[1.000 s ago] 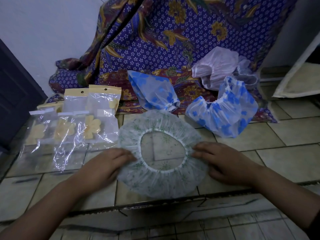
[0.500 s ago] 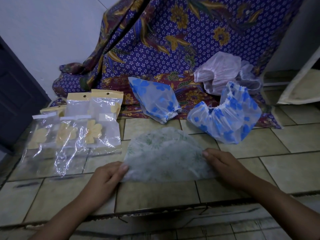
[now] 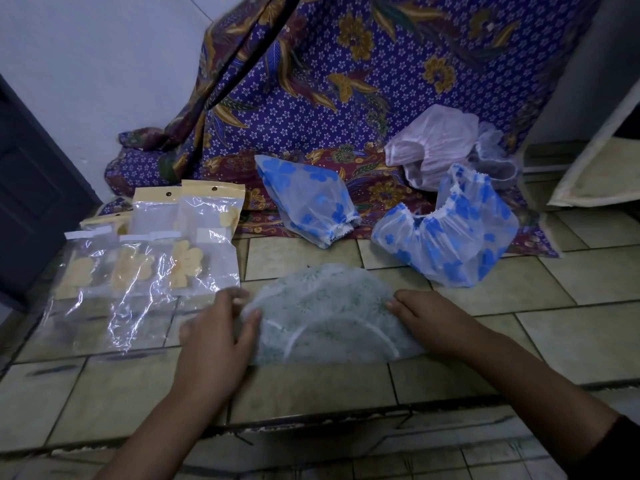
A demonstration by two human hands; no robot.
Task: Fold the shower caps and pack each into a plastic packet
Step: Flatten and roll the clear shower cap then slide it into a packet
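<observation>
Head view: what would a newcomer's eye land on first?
The purple batik cloth draped across the back dominates. In the middle of the tiled floor, the left hand and right hand pinch the ends of a green-speckled shower cap folded into a half-circle. Two blue-flowered caps lie behind it, and clear plastic packets lie to the left.

A purple floral cloth [image 3: 311, 109] drapes onto the tiled floor [image 3: 519, 296].

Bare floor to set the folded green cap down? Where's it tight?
Free: tiles right of the right hand, below the open blue-flowered cap; the tile row nearer than the green cap; a small patch between the packets and the folded blue cap. Crowded: packets on the left, pale caps on the batik cloth behind.
</observation>
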